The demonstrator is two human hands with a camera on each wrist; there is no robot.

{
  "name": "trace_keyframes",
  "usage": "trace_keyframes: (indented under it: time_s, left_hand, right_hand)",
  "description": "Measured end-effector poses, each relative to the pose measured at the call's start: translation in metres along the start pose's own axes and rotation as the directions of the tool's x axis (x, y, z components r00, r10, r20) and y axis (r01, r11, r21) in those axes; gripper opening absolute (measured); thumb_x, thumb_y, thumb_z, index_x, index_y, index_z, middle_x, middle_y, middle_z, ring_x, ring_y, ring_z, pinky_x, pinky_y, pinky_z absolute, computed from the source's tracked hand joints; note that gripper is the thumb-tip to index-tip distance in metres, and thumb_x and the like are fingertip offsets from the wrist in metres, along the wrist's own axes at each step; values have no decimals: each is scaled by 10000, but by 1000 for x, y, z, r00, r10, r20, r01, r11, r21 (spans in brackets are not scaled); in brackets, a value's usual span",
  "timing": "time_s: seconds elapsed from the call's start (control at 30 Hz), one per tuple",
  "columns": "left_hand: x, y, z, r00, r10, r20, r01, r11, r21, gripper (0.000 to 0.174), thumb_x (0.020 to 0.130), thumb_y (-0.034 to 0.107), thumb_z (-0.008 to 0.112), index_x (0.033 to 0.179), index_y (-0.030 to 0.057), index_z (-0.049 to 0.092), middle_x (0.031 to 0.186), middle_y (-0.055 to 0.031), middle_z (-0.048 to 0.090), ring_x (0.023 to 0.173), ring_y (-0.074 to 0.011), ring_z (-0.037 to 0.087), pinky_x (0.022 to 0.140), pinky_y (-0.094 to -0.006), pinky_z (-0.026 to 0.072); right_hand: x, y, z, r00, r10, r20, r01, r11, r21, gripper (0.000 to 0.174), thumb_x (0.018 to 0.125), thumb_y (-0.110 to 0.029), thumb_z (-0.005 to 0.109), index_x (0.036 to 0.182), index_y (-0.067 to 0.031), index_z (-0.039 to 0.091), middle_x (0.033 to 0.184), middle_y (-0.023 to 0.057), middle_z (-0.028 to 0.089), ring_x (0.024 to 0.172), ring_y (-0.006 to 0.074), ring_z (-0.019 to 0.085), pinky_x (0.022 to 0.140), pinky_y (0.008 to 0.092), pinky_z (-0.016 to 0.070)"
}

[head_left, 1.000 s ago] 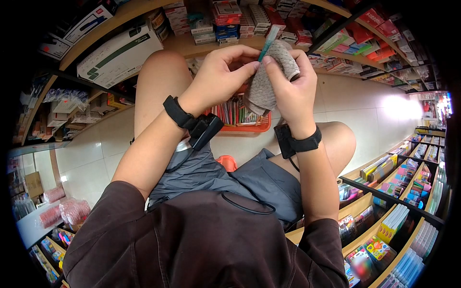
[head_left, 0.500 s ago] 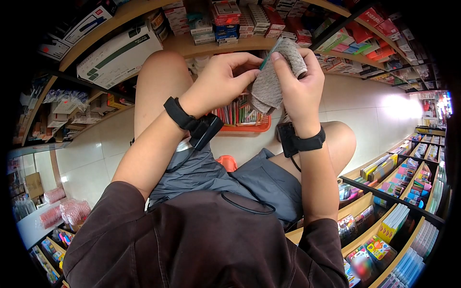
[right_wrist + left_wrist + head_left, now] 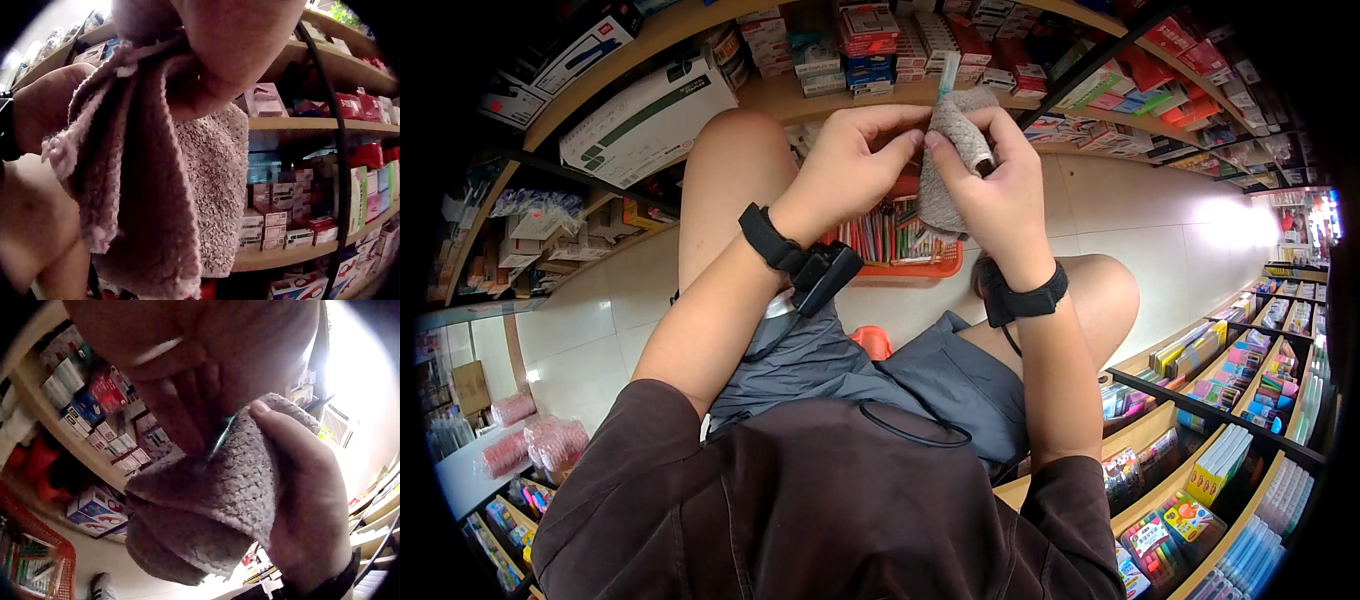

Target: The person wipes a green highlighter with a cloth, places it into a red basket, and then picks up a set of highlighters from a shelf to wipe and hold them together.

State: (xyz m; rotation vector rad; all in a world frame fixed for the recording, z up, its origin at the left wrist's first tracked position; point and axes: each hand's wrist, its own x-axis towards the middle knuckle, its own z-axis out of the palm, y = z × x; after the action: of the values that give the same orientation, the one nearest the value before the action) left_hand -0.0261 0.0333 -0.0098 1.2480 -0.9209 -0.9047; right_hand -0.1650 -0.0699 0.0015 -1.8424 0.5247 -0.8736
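Both hands meet over a folded grey textured cloth [image 3: 941, 200] in front of the knees. My right hand [image 3: 1003, 190] grips the cloth, its thumb pressed on the near face. From the cloth's top edge sticks a slim, clear teal stick-like item [image 3: 947, 78]; its exact kind is unclear. My left hand [image 3: 865, 150] pinches this item by its lower part, fingertips right against the cloth. In the left wrist view a glint of the teal item [image 3: 222, 439] shows between the fingers and the cloth. The right wrist view shows the cloth [image 3: 212, 187] hanging in loose folds.
Below the hands, an orange-red basket [image 3: 930, 268] full of pencil-like sticks stands on the tiled floor [image 3: 1115, 205]. Shelves with small stacked boxes [image 3: 870, 60] rise ahead. A large white carton [image 3: 650, 120] lies at left, and stationery racks [image 3: 1200, 470] flank the right side.
The right hand and cloth first slid up and right along the teal item, then came back down and left. The item now stands more upright, its tip showing above the cloth.
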Motion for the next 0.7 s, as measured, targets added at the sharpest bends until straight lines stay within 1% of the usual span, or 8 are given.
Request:
trace_keyframes:
  time_s: [0.1, 0.13, 0.2, 0.3, 0.4, 0.5, 0.63, 0.7]
  left_hand:
    - [3, -3, -3, 998, 58, -18, -59, 998, -32, 329, 1034, 73, 566, 1348, -21, 598, 1199, -101, 689, 1030, -152, 674, 889, -296, 584]
    - [4, -5, -4, 997, 75, -25, -77, 996, -48, 333, 1036, 74, 563, 1354, -22, 592, 1205, -102, 686, 1039, -154, 671, 897, -295, 581]
    - [4, -5, -4, 997, 63, -47, -67, 995, -77, 347, 1037, 70, 559, 1371, -24, 572, 1221, -105, 678, 1058, -155, 665, 907, -297, 578]
    - [6, -8, -8, 996, 82, -39, -85, 993, -77, 363, 1038, 68, 555, 1388, -27, 551, 1241, -107, 669, 1076, -157, 659, 918, -300, 574]
    - [8, -11, -9, 995, 98, -30, -100, 992, -74, 366, 1038, 65, 552, 1393, -26, 545, 1253, -109, 662, 1085, -158, 656, 927, -302, 571]
    - [7, -9, -7, 995, 93, -44, -97, 991, -89, 362, 1035, 61, 549, 1388, -23, 549, 1255, -109, 660, 1089, -159, 655, 929, -305, 570]
    - [5, -3, -4, 997, 50, -59, -56, 992, -110, 357, 1029, 53, 546, 1378, -16, 557, 1243, -106, 663, 1089, -155, 654, 932, -305, 568]
    - [5, -3, -5, 997, 62, -50, -66, 993, -96, 350, 1028, 54, 543, 1371, -13, 563, 1235, -100, 665, 1082, -148, 654, 929, -297, 565]
  right_hand:
    - [0, 1, 1, 998, -49, 25, 50, 998, -31, 230, 855, -136, 760, 977, 5, 624, 845, 126, 689, 770, 156, 639, 728, 304, 522]
    - [0, -2, 1, 998, -33, 45, 35, 998, -51, 227, 854, -129, 759, 977, 5, 624, 849, 130, 691, 771, 166, 645, 730, 307, 524]
    - [-1, -9, -1, 996, 1, 84, 7, 996, -91, 220, 852, -116, 757, 978, 5, 623, 856, 138, 696, 773, 184, 657, 735, 314, 529]
    - [-2, -8, 1, 994, -45, 102, 57, 992, -111, 212, 842, -92, 755, 975, 7, 623, 870, 164, 700, 787, 218, 681, 739, 322, 531]
    - [-4, -4, 4, 991, -69, 118, 83, 989, -123, 199, 862, -87, 761, 982, 9, 635, 861, 85, 676, 787, 114, 618, 740, 282, 515]
    - [-4, -3, 4, 987, -121, 102, 137, 977, -163, 209, 852, -87, 766, 984, 12, 637, 864, 106, 687, 789, 128, 639, 740, 285, 521]
    - [-3, -4, 2, 991, -113, 70, 125, 972, -199, 222, 845, -92, 772, 989, 13, 639, 866, 116, 695, 776, 137, 649, 730, 287, 524]
    - [-3, -4, 2, 993, -106, 59, 116, 970, -214, 224, 846, -95, 774, 988, 14, 639, 863, 117, 697, 771, 137, 650, 725, 287, 525]
